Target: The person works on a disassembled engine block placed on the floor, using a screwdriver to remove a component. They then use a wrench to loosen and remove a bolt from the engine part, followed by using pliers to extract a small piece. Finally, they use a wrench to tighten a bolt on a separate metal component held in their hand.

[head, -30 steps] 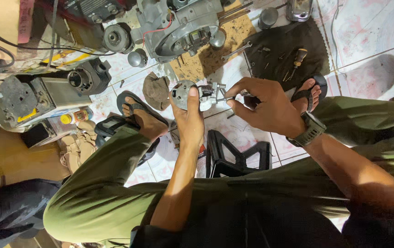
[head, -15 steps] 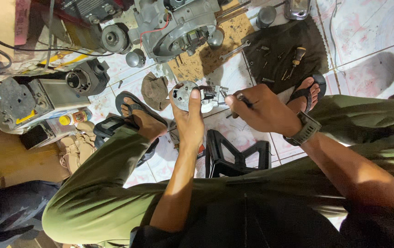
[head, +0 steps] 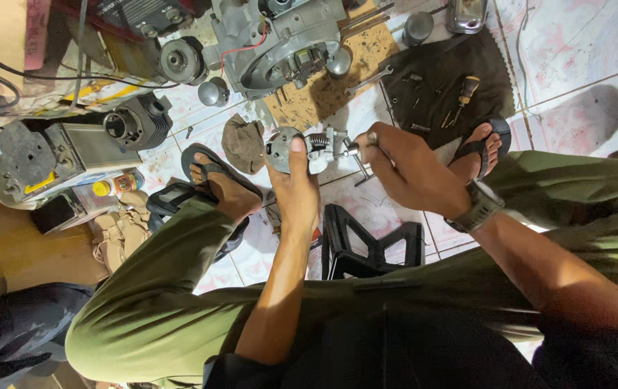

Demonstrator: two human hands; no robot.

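fingers of left hand [head: 296,184] and right hand [head: 406,169] clamped on small metal carburetor [head: 309,148], long axis left-right

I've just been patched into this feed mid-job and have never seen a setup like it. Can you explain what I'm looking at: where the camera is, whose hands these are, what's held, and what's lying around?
There is no machine here: a person is working with bare hands, and the one camera sits on their head, looking down past their knees to a tiled floor.

The left hand holds a small grey metal assembly, thumb pressed on its round face. The right hand, with a wristwatch, grips a thin tool against the assembly's side; its tip is too small to make out.

On the floor ahead lie a large engine casing, a finned cylinder, a crumpled rag, and a dark cloth with a screwdriver and small bits. A black plastic stool stands between the legs. The feet wear sandals.
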